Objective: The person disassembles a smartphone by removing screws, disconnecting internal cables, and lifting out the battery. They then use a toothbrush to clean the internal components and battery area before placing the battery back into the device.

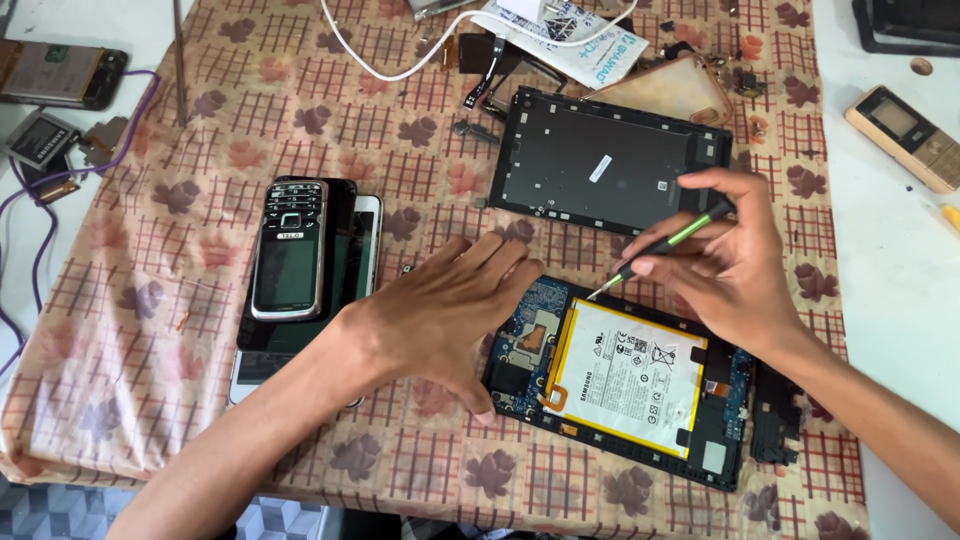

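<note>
An opened tablet lies on the patterned cloth, showing a white battery with a yellow edge and a blue circuit board. My left hand rests flat across the tablet's left end, fingers apart, pressing on it. My right hand grips a thin green-and-black screwdriver; its tip touches the tablet's upper edge just above the battery. The tablet's detached black back cover sits farther away, beyond my right hand.
A stack of phones with a keypad phone on top lies to the left. Behind are a white cable, a paper packet and small parts. A beige keypad phone is at far right, a phone and battery at far left.
</note>
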